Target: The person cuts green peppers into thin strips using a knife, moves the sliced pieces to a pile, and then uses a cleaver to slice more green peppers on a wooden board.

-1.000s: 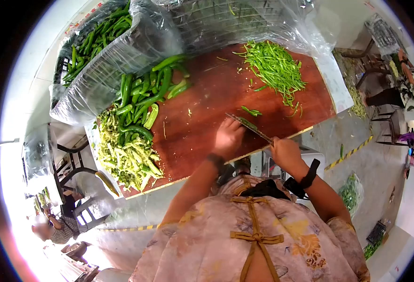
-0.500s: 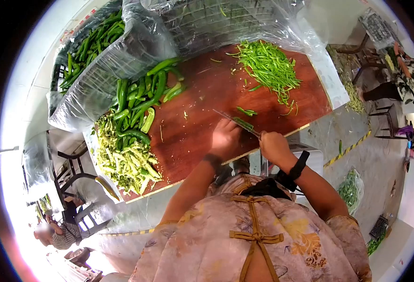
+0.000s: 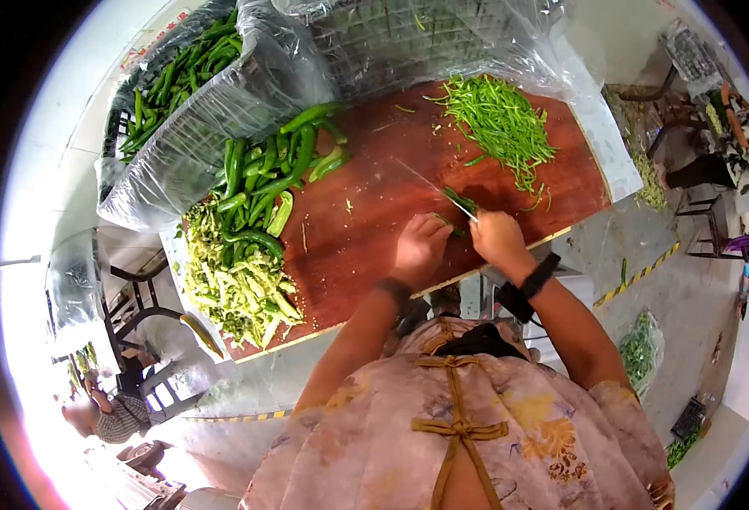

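My right grip (image 3: 500,238) and the knife (image 3: 460,206) have shifted toward 12 o'clock. Right grip's wrapped firmly round the knife; left grip (image 3: 421,245) curled at a green pepper piece (image 3: 453,225) near the blade, can't tell if pinched. Red wall writing (image 3: 155,36), 11 o'clock, unreadable. Red-brown surface (image 3: 366,229); green shreds (image 3: 498,123) at 1.

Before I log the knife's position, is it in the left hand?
No, the knife is held in the right hand.

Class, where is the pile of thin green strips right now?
In the head view, the green strips lie toward the far right of the red board, near the clear plastic, beyond the right hand.
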Demonstrator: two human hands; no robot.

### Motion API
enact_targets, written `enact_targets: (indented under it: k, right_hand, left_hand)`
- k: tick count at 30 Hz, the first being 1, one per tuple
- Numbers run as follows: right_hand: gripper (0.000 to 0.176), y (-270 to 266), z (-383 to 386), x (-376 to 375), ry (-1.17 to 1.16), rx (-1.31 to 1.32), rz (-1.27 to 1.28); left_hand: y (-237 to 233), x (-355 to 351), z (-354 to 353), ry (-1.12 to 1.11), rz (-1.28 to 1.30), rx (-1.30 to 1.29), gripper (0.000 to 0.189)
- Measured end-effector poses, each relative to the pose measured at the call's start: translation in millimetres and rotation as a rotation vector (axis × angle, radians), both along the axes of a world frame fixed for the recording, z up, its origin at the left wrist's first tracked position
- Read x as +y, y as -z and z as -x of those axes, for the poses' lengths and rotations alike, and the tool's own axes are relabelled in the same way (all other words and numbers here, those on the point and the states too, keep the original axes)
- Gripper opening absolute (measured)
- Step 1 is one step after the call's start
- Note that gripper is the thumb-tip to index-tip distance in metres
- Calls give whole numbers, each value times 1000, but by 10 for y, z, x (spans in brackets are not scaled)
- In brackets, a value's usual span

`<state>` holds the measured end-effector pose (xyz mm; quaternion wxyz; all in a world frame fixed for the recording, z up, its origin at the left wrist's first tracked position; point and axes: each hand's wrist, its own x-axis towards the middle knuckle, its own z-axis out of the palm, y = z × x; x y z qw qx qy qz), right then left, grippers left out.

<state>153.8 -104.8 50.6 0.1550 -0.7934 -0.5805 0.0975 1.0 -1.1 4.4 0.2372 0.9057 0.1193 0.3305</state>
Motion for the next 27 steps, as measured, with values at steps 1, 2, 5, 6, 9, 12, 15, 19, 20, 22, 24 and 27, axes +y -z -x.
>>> enact_targets:
  k: [1, 2, 5, 6, 9, 12, 15, 19, 20, 22, 24, 27]
  right_hand:
    - [18, -72, 26, -90, -5, -3, -2]
    - [18, -157, 60, -202, 42, 17, 33]
    - [14, -349, 166, -433, 73, 35, 106]
    - [12, -388, 189, -486, 59, 31, 143]
    - [12, -471, 225, -586, 70, 50, 228]
    - [13, -432, 207, -623, 70, 55, 248]
    - [14, -459, 198, -609, 63, 59, 263]
    - [14, -461, 184, -580, 59, 68, 289]
    - [14, -453, 175, -569, 46, 61, 300]
    - [14, -441, 160, -528, 29, 55, 313]
    - [13, -424, 161, -467, -10, 47, 247]
    - [16, -182, 123, -255, -52, 64, 181]
  left_hand:
    - [-57, 1, 10, -5, -2, -3, 23]
    - [-114, -10, 42, -8, 5, -40, 22]
    - [-188, -11, 142, -68, -17, -5, 20]
    - [-186, -6, 154, -121, -45, 63, 19]
    - [-124, -16, 111, -137, -58, 109, 20]
    - [-12, 29, 89, -91, -37, 86, 21]
    - [28, 43, 68, -83, -43, 31, 22]
    - [35, 77, 75, -42, 4, 64, 20]
    - [19, 76, 72, -35, 3, 38, 20]
    - [6, 81, 54, -30, 4, 13, 20]
    - [-8, 78, 31, -43, -10, -14, 19]
    - [-57, 87, 79, 5, 17, 51, 21]
